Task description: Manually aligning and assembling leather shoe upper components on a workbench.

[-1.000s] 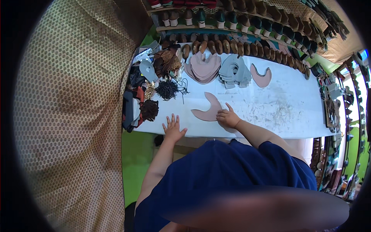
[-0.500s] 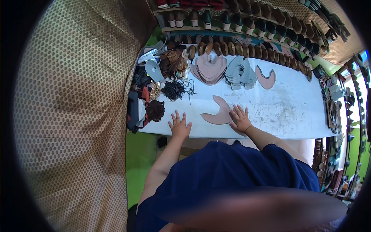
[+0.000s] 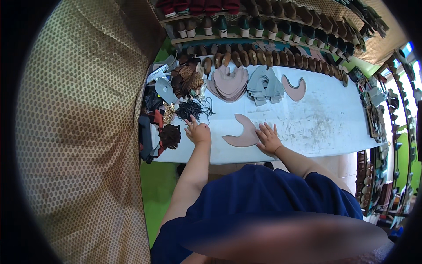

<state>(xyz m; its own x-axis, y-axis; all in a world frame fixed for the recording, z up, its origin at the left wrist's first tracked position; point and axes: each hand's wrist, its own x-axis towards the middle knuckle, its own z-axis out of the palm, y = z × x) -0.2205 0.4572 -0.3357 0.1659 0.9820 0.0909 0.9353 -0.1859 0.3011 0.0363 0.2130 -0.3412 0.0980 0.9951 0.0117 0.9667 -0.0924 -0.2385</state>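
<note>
My right hand [image 3: 268,138] lies with fingers spread at the right end of a dusty-pink crescent-shaped shoe-upper piece [image 3: 246,134], its fingertips touching that edge. Over the table's left part, my left hand [image 3: 198,131] has its fingers apart and nothing in them. Its fingertips reach the near side of a tangle of black cords [image 3: 190,109]; whether they touch it I cannot tell. Farther back sit a stack of pink upper pieces [image 3: 228,83], a stack of grey ones [image 3: 263,88] and a single pink curved piece with a dark inner edge [image 3: 294,90].
Brown scraps [image 3: 184,81], a grey sole-shaped piece [image 3: 165,90] and a dark brown bundle [image 3: 170,136] crowd the left end of the white table [image 3: 325,114]. A row of brown shoe lasts [image 3: 261,57] lines the back, below shelves of heeled shoes [image 3: 245,26]. A patterned curtain [image 3: 83,110] hangs at left.
My left hand has moved forward and slightly left, toward the black cords. My right hand stays by the pink piece. The whole view has shifted a little.
</note>
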